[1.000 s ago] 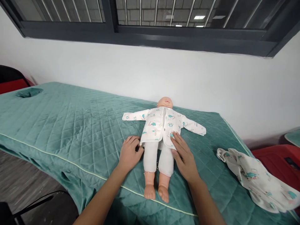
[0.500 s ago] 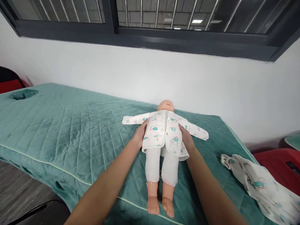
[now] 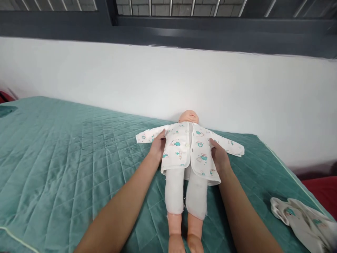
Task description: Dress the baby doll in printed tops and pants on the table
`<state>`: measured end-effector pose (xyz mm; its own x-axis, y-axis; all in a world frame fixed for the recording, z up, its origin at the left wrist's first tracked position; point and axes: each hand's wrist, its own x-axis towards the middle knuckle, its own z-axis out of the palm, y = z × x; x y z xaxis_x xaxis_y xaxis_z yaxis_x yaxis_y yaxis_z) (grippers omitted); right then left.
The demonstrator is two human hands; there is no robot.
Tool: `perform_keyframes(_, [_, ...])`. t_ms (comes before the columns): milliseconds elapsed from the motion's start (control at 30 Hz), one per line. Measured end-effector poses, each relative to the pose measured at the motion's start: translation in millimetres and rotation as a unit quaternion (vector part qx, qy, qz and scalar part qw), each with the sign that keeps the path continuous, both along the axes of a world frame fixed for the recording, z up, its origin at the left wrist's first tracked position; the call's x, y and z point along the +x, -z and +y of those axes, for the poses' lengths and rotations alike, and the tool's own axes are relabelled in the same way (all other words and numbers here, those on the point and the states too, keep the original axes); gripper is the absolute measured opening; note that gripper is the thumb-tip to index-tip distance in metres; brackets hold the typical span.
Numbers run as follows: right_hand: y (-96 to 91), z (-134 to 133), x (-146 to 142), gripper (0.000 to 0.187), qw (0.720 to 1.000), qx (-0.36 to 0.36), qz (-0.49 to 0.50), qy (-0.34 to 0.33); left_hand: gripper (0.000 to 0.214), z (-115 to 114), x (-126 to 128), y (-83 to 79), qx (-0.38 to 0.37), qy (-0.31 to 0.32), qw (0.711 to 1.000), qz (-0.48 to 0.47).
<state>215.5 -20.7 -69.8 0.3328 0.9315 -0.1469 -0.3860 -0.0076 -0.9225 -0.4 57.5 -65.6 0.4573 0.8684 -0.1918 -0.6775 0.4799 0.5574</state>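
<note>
A baby doll lies on its back on a green quilted cover, its head toward the wall and its bare feet toward me. It wears a white printed jacket, unfastened down the front, with both sleeves spread sideways. My left hand grips the doll's side under the left sleeve, thumb on the jacket. On the opposite side my right hand holds it the same way, thumb on top below the other sleeve. The fingers of both hands are partly hidden beneath the doll.
The bed's green quilted cover reaches up to a white wall. A crumpled printed cloth lies at the right. Beyond the bed's right edge is a red object. A dark window frame runs above.
The view has moved closer and tilted down, so the doll looks larger and the cloth sits lower right. Both hands stay at the doll's sides.
</note>
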Motion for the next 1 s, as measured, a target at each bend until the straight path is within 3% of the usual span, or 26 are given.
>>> perform_keyframes(167, [7.6,2,36,0.029,0.997,0.048,0.022,0.049,0.041,24,-26,1.5,-0.065,-0.208,0.976,0.018])
perform_keyframes(267, [11.4,3,60,0.023,0.99,0.058,0.059,0.112,0.033,30,-39,-1.2,-0.093,-0.29,0.952,0.019])
perform_keyframes(400, [7.6,2,72,0.023,0.971,0.069,0.145,0.179,0.027,31,-46,-1.8,-0.106,-0.32,0.941,0.016])
perform_keyframes(567, [-0.5,0,70,0.03,0.94,0.066,0.258,0.214,0.02,32,-51,1.1,-0.101,-0.358,0.928,0.035])
perform_keyframes(833, [2.4,3,74,0.031,0.938,0.061,0.255,0.228,0.018,37,-60,3.3,-0.086,-0.383,0.917,0.069])
perform_keyframes(1000, [-5.6,1,70,0.031,0.933,0.033,0.252,0.254,0.016,41,-64,5.6,-0.078,-0.397,0.912,0.07])
